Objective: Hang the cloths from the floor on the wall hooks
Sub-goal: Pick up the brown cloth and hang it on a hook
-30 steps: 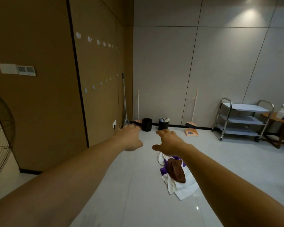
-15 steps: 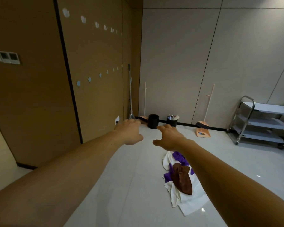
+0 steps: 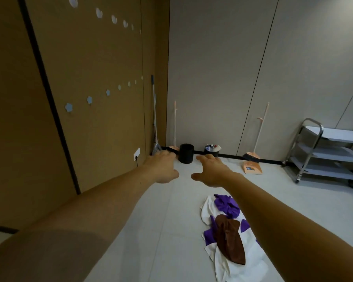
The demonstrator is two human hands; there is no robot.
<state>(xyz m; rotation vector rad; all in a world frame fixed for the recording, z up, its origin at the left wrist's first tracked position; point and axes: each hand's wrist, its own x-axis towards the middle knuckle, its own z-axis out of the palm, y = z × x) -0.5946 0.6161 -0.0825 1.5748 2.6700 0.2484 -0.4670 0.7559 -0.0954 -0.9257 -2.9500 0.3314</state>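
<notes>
We reach out with left hand and right hand open and empty above the cloths heaped on the floor, so next we must stoop and grasp one for the wall hooks.

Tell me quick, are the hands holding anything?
Left hand: open, holding nothing.
Right hand: open, holding nothing; the cloths lie on the floor.

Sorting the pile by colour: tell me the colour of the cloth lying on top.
Dark brown cloth, atop the white and purple ones; head view.
</notes>
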